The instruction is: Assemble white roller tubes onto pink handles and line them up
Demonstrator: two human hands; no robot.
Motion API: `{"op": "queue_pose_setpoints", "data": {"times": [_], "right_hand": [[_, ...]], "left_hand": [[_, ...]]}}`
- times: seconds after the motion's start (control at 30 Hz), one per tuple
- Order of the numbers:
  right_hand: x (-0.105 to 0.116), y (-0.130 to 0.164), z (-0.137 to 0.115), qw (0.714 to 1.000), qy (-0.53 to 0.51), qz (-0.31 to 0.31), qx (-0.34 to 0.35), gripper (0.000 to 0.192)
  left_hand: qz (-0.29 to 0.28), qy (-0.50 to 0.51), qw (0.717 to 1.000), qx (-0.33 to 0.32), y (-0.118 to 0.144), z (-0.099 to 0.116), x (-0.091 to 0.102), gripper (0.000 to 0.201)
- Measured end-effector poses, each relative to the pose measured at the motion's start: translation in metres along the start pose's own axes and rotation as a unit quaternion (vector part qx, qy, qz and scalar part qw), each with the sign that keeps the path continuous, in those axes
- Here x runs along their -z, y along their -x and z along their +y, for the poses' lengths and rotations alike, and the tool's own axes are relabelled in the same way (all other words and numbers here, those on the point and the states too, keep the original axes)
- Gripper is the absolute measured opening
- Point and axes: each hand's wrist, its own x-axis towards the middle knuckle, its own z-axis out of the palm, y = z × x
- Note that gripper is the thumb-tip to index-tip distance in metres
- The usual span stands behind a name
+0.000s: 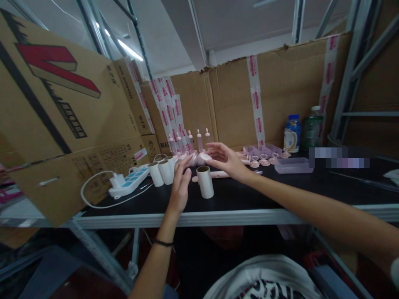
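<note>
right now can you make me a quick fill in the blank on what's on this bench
1. The power strip lies to the ____ of the upright cardboard tubes.
2. The tabletop is ____ in colour.
3. The two drink bottles stand against the ____ wall at the back.
4. The wrist of the left hand wears a thin black ____.

Missing words: left; black; cardboard; band

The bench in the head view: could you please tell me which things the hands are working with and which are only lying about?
In hand:
- left hand and right hand, both reaching to the pink pieces
- cardboard tube standing between them
- pink stick lying behind it

Lying about:
- power strip
- two bottles
- clear tray
- heart stands
</note>
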Motion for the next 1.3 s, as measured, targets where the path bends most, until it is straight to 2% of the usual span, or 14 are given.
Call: {"op": "queue_pose_setpoints", "data": {"times": [0.17, 0.43, 0.73, 1.07, 1.3], "right_hand": [[-0.0071, 0.0028, 0.0038, 0.999, 0.013, -0.039, -0.010, 0.065], [-0.0056, 0.0038, 0.0061, 0.999, 0.034, -0.035, -0.014, 0.071], [-0.0056, 0.0038, 0.0051, 0.999, 0.033, -0.030, -0.020, 0.071], [-0.0032, 0.0038, 0.0090, 0.999, 0.027, -0.033, -0.023, 0.073], [-0.0054, 0.0057, 0.0061, 0.998, 0.019, -0.040, -0.033, 0.069]], "left_hand": [[0.025, 0.016, 1.000, -0.009, -0.0002, 0.0043, 0.0002, 0.036], [0.059, 0.020, 0.998, -0.025, 0.0009, 0.0044, -0.0001, 0.033], [0.040, -0.004, 0.999, -0.030, 0.0007, 0.0042, -0.0002, 0.037], [0.056, -0.007, 0.998, -0.028, 0.0013, 0.0084, -0.0020, 0.036], [0.021, -0.052, 0.997, -0.057, 0.0009, 0.0038, 0.0026, 0.041]]}}
